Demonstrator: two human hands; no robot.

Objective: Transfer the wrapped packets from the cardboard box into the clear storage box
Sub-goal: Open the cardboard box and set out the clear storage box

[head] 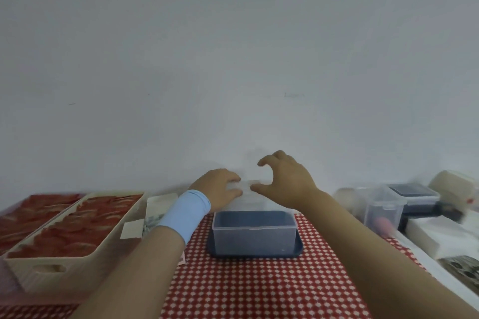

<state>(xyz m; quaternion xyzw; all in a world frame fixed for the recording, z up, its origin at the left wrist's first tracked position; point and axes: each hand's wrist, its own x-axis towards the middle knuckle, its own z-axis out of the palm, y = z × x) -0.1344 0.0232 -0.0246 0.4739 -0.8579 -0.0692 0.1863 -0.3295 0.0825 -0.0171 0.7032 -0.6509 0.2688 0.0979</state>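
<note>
The clear storage box (254, 232) stands empty on a dark blue tray-like base (298, 250) in the middle of the checked cloth. Just behind it is a blurred clear plastic piece (250, 201). My left hand (220, 188), with a light blue wristband, curls its fingers over that piece's left top edge. My right hand (285, 181) hovers beside it in a wide C shape; its thumb is near the piece and its fingers are raised, holding nothing. A small cardboard box (158, 206) with open flaps sits left of my left wrist. Red wrapped packets (77, 228) fill a cream tray at left.
A second tray of red packets (31, 212) lies at the far left. Clear lidded containers (386, 208), a dark-lidded box (412, 193) and white boxes (435, 238) crowd the right side. The wall (233, 59) rises right behind the table. Red checked cloth (259, 287) covers the front.
</note>
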